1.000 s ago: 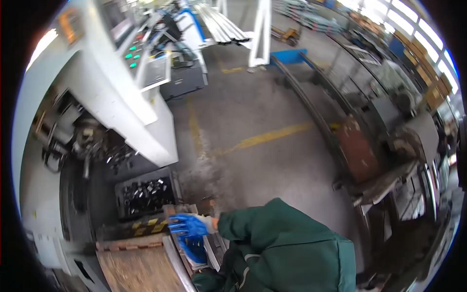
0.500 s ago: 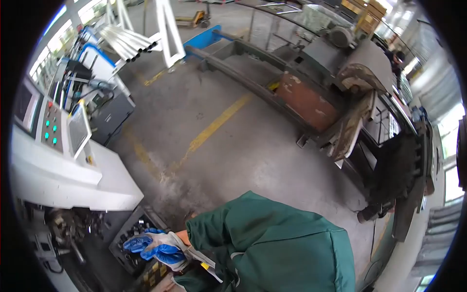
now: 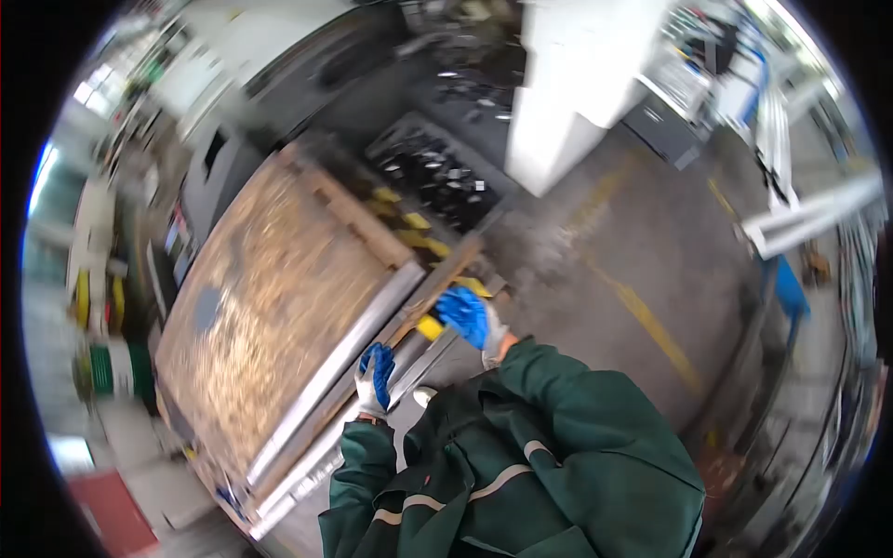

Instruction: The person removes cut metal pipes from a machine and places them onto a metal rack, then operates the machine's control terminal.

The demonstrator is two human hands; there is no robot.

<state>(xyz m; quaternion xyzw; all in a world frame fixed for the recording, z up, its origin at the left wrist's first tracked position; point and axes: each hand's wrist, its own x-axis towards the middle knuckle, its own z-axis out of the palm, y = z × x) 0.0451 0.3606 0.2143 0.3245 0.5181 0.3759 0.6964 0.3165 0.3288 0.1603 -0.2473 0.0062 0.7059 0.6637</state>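
In the head view, our right hand (image 3: pixel 470 321) is just beside a small yellow piece (image 3: pixel 430 327), which lies to its left, off the right corner of the wooden worktop (image 3: pixel 298 260); our left hand (image 3: pixel 375 377) is farther from it, near the silver edge strip (image 3: pixel 335 367), whose long axis runs lower left to upper right. Both grips blur; we cannot tell whether either is spread or pinching anything. Metal pieces (image 3: pixel 437 177) lie beyond that corner.

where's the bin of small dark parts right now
In the head view, the bin is above centre, beyond the right hand and striped strip, left of the white machine panel.
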